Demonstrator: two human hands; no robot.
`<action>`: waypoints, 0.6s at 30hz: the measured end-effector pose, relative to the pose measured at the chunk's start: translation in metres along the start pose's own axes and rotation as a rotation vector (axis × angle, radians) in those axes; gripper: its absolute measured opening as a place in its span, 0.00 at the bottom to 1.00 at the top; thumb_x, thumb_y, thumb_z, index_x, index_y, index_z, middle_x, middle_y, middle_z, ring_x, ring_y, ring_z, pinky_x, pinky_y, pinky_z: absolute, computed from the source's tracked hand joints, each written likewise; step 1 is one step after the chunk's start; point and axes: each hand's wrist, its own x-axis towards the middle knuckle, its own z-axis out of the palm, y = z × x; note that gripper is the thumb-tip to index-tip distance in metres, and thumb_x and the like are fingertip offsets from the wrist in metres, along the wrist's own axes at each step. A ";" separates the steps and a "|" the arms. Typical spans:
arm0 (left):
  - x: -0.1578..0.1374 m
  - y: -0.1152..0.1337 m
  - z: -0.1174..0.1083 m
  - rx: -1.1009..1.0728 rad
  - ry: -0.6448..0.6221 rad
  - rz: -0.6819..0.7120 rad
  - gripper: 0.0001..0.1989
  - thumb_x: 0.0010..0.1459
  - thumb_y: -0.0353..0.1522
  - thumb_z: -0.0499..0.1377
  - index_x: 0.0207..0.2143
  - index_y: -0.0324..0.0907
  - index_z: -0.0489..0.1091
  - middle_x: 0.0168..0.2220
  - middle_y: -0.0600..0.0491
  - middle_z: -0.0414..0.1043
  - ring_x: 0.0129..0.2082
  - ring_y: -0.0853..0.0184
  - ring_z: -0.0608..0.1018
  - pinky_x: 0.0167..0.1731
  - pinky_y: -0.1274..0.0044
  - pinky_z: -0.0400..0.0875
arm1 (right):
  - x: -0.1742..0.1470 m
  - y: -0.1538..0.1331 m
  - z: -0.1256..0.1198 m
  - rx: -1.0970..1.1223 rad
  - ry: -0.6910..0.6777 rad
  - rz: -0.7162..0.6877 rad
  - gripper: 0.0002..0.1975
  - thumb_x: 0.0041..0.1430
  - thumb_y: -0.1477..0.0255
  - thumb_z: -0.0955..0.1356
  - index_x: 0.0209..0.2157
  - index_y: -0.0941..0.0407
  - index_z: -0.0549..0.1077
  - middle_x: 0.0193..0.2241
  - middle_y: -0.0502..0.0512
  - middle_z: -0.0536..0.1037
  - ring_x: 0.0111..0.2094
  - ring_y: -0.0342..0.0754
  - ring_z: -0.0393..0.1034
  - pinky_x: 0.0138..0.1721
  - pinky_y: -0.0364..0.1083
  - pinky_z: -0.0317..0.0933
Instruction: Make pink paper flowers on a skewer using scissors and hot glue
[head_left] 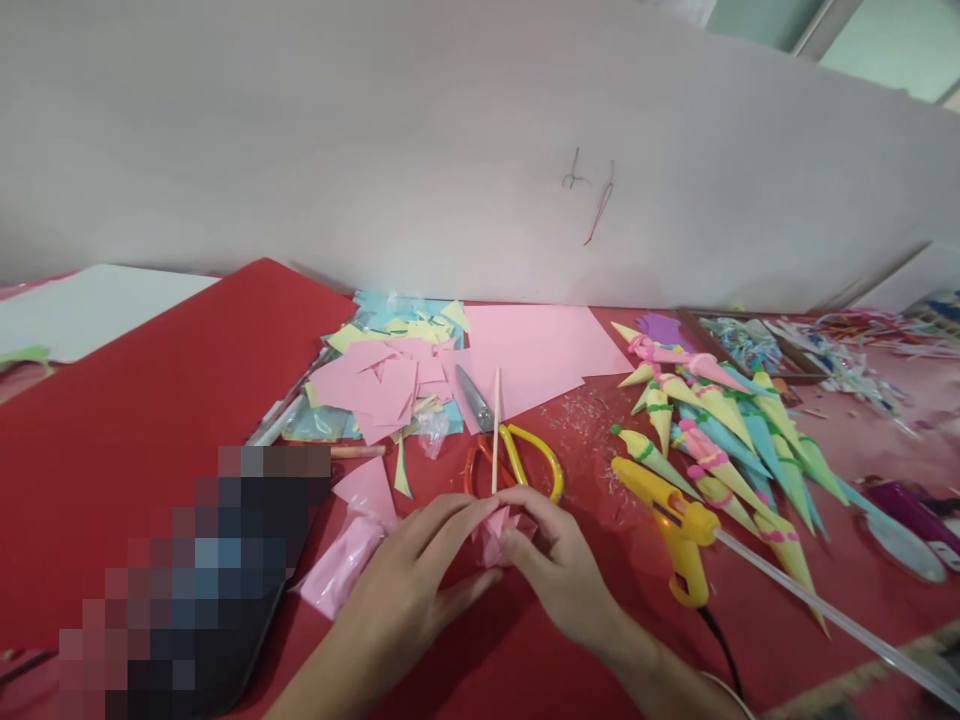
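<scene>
Between my two hands is a small folded piece of pink paper (493, 537), with a thin wooden stick (496, 430) rising upright from it. My left hand (424, 560) grips the paper from the left, fingers curled round its top. From the other side, my right hand (559, 560) pinches the same paper between thumb and fingers. Just behind them lie scissors (514, 460) with one red and one yellow handle loop. A wrapped pink packet (343, 565) sits left of my left hand. Whether both hands also touch the stick's lower end is hidden.
A yellow glue gun (679, 525) with a clear glue stick lies at right, near a pile of pastel paper cones (739, 430). Cut pink pieces (375, 375) and a large pink sheet (532, 345) lie behind. A dark, partly pixelated object (247, 600) is at left.
</scene>
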 end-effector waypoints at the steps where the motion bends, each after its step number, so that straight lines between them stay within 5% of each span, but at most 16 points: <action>1: 0.000 0.000 0.000 0.009 0.012 0.015 0.16 0.57 0.37 0.51 0.48 0.43 0.61 0.37 0.49 0.71 0.35 0.66 0.76 0.33 0.75 0.74 | 0.000 0.000 0.000 -0.001 0.004 0.006 0.10 0.50 0.73 0.64 0.37 0.55 0.71 0.33 0.50 0.74 0.34 0.44 0.67 0.38 0.42 0.60; 18: -0.001 0.001 -0.003 0.020 0.074 0.108 0.11 0.61 0.34 0.46 0.42 0.40 0.64 0.35 0.51 0.68 0.34 0.71 0.74 0.33 0.82 0.71 | -0.001 -0.003 0.004 0.138 -0.129 0.168 0.09 0.54 0.65 0.62 0.33 0.56 0.69 0.21 0.46 0.66 0.21 0.38 0.59 0.22 0.37 0.57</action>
